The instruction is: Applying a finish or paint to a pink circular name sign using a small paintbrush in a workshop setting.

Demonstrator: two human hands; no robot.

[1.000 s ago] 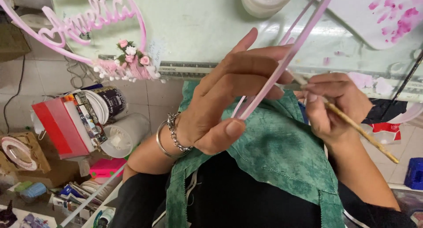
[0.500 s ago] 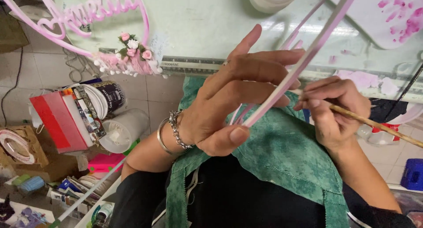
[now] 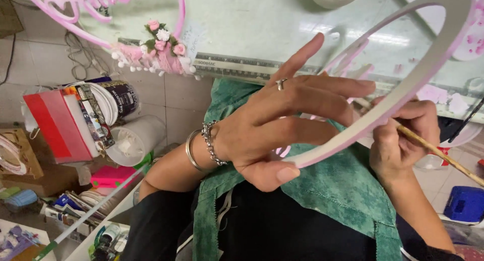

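A glass-topped table (image 3: pixel 242 24) catches bright light. Below, the pale tiled floor (image 3: pixel 176 97) holds cluttered boxes (image 3: pixel 55 125) and tubs (image 3: pixel 133 140)

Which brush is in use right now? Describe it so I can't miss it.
Start at the big pale hoop crossing the picture. Just beneath it the right hand grips a thin wooden brush handle, slanting toward the lower right. It is the only tan stick among pink pieces.

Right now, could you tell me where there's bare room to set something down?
The glass tabletop lies bare between the flowered pink hoop and the white hoop held in the left hand. The floor shelves at left are crowded.
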